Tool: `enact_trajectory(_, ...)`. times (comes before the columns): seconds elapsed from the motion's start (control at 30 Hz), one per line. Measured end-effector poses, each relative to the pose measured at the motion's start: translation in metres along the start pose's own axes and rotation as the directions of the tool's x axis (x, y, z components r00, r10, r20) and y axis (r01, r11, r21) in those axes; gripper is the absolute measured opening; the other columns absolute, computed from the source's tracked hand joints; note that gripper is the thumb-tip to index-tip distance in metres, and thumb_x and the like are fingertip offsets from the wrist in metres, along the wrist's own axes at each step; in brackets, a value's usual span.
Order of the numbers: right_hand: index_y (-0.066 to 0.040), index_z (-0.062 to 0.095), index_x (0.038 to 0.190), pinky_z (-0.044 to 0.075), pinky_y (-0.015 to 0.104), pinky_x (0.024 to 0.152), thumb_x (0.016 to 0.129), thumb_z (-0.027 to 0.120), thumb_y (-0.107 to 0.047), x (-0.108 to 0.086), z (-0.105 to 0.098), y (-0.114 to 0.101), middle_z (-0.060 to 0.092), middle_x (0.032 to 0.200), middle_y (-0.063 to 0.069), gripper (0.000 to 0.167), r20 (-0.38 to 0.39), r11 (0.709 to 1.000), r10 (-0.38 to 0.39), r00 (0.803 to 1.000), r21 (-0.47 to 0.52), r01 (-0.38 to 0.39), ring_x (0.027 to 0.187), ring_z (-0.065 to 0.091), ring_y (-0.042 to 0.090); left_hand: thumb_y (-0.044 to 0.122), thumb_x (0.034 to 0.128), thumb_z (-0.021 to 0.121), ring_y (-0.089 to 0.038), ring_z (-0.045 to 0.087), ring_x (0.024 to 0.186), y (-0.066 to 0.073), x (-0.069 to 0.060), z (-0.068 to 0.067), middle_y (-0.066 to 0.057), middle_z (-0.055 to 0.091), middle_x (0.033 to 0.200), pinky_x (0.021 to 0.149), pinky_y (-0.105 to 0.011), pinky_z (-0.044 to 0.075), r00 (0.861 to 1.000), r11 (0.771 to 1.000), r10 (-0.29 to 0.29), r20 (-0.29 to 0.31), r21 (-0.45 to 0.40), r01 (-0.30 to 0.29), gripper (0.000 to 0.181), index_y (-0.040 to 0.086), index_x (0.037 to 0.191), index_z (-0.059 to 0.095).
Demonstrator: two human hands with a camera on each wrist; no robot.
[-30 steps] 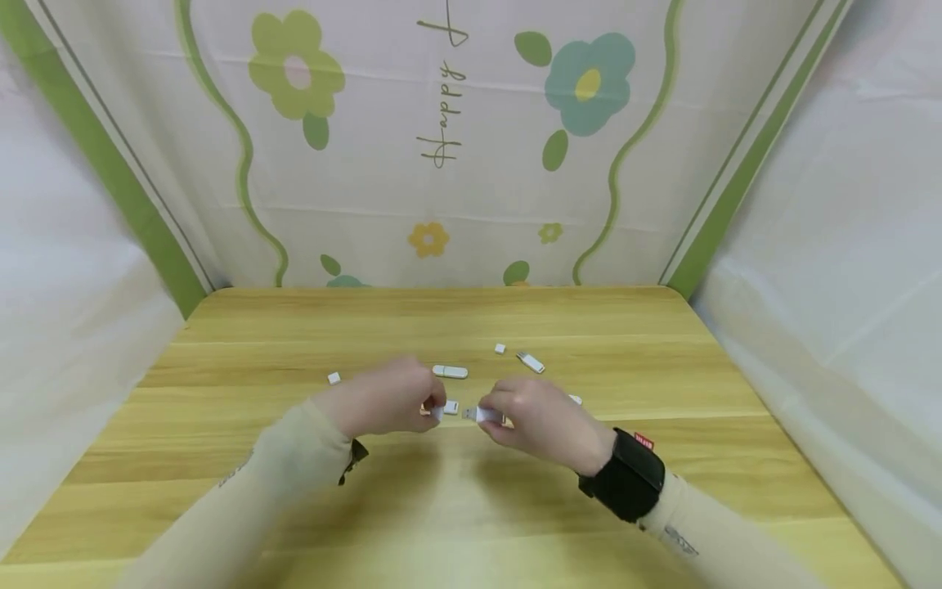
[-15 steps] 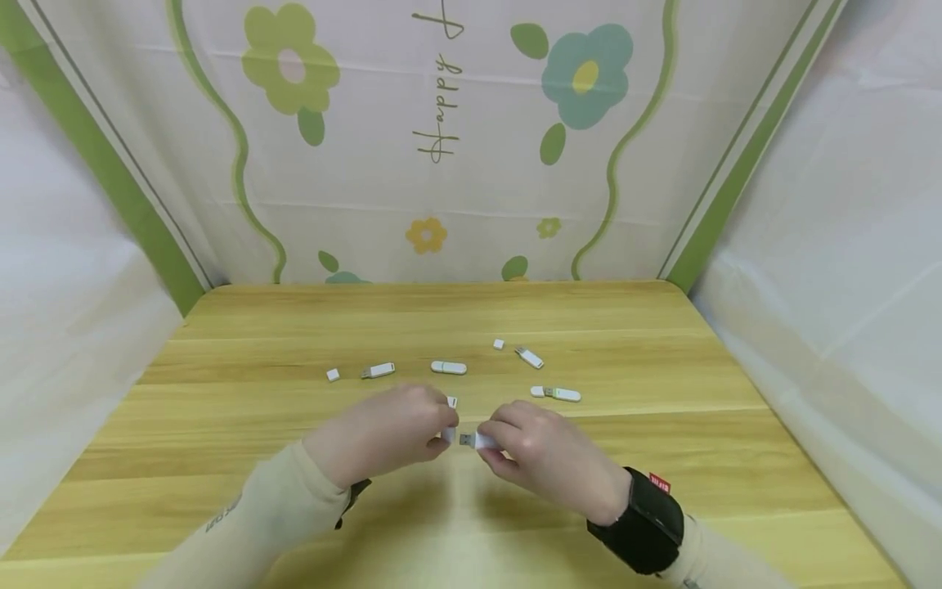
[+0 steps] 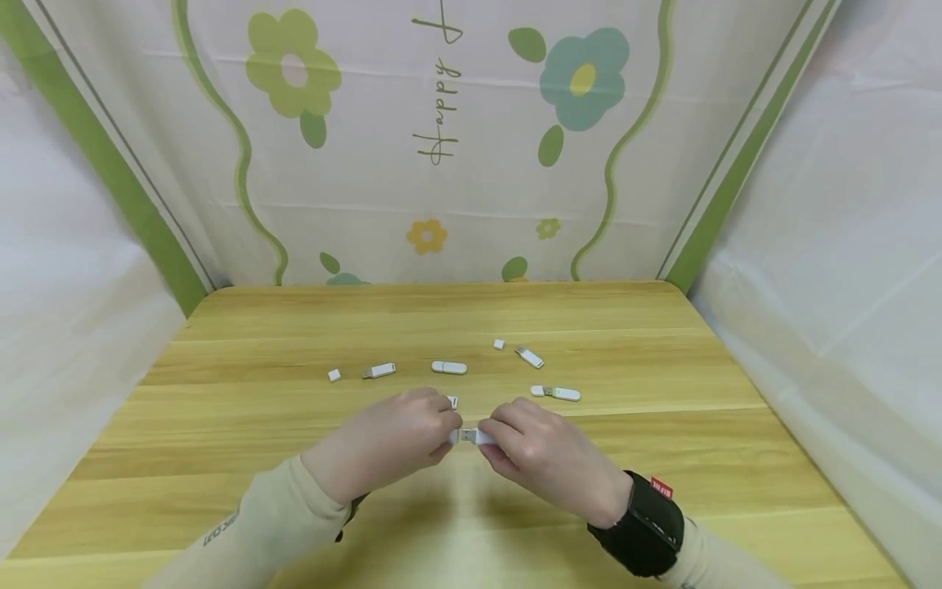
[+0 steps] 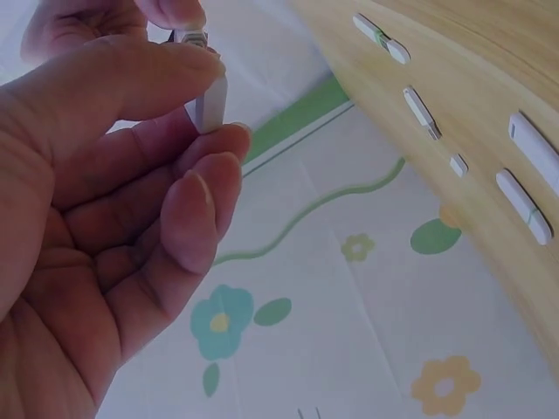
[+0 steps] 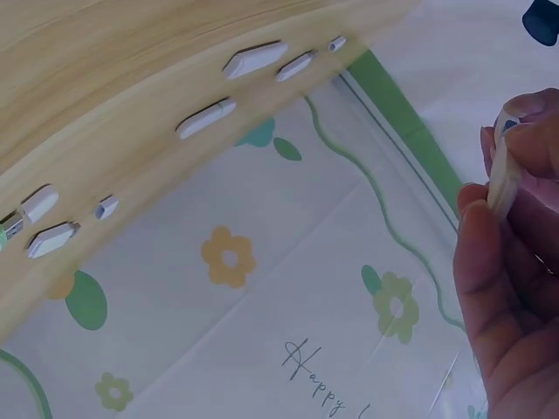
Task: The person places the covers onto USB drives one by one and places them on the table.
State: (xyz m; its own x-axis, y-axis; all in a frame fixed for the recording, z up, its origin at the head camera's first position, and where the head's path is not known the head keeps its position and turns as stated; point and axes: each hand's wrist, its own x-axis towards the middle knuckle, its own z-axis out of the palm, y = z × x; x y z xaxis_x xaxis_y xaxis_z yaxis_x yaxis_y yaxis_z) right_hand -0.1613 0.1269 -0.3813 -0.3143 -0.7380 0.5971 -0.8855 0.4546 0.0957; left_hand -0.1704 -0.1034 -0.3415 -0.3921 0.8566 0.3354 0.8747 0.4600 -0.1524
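Observation:
Near the table's middle, my left hand (image 3: 390, 442) pinches a small white cap (image 3: 453, 437) between thumb and fingers. Facing it, my right hand (image 3: 552, 454) pinches the white body (image 3: 486, 438) of a USB stick, its metal plug (image 3: 468, 435) pointing left at the cap. Plug and cap meet or nearly meet; a stretch of metal still shows between the hands. In the left wrist view the left hand (image 4: 131, 175) grips the white cap (image 4: 210, 106). The right wrist view has the right hand (image 5: 515, 253) gripping the white body (image 5: 503, 179).
Behind the hands on the wooden table (image 3: 294, 319) lie uncapped sticks (image 3: 379, 370) (image 3: 530, 357), loose caps (image 3: 334, 375) (image 3: 499, 344), a closed stick (image 3: 449, 367) and a stick with its cap partly off (image 3: 556, 393). Another white piece (image 3: 452, 402) is partly behind the left hand.
Both hands came lower and nearer the table's front edge. The gap between cap and plug has narrowed, the left hand shifting slightly right.

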Motion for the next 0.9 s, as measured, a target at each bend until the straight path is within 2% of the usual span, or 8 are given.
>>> enact_trajectory(0.17, -0.004, 0.069, 0.097, 0.049, 0.017, 0.069, 0.075, 0.083, -0.007, 0.0014, 0.0007, -0.0002, 0.06, 0.087, 0.0, 0.026, -0.006, 1.0, -0.004, 1.0, -0.008, 0.004, 0.08, 0.059, 0.012, 0.005, 0.0745, 0.08, -0.007, 0.039, 0.058, 0.001, -0.0007, 0.0011, 0.004, 0.047, 0.066, 0.053, -0.012, 0.035, 1.0, 1.0, 0.006, -0.016, 0.028, -0.005, 0.023, 0.01, 0.07, 0.058)
enact_trajectory(0.6, -0.004, 0.07, 0.098, 0.05, 0.016, 0.068, 0.079, 0.081, -0.008, 0.0034, 0.0007, -0.0006, 0.062, 0.088, 0.0, 0.023, -0.016, 1.0, 0.0, 1.0, 0.001, 0.0, 0.077, 0.06, 0.011, 0.004, 0.073, 0.08, -0.008, 0.047, 0.063, 0.0026, -0.0005, 0.0058, 0.003, 0.055, 0.073, 0.057, -0.012, 0.04, 0.996, 1.0, 0.021, -0.089, -0.006, -0.022, 0.019, 0.01, 0.075, 0.062)
enact_trajectory(0.77, -0.003, 0.069, 0.1, 0.049, 0.015, 0.069, 0.084, 0.078, -0.008, 0.0046, -0.0019, -0.0014, 0.062, 0.089, 0.0, 0.019, -0.015, 1.0, 0.013, 1.0, 0.023, -0.013, 0.077, 0.059, 0.01, 0.003, 0.0742, 0.081, -0.01, 0.051, 0.068, 0.0035, -0.0004, 0.0074, 0.002, 0.057, 0.077, 0.06, -0.014, 0.043, 0.993, 1.0, 0.0, -0.115, -0.028, -0.003, 0.019, 0.009, 0.079, 0.063)
enact_trajectory(0.9, -0.002, 0.069, 0.101, 0.049, 0.015, 0.07, 0.082, 0.079, -0.006, 0.0068, -0.0038, -0.0009, 0.061, 0.09, 0.001, 0.021, -0.018, 0.998, 0.041, 0.999, 0.049, -0.04, 0.077, 0.058, 0.011, 0.003, 0.0749, 0.081, -0.012, 0.055, 0.072, 0.003, 0.0, 0.0085, 0.001, 0.06, 0.08, 0.062, -0.016, 0.046, 0.99, 0.999, -0.015, -0.139, -0.035, 0.01, 0.018, 0.008, 0.082, 0.065)
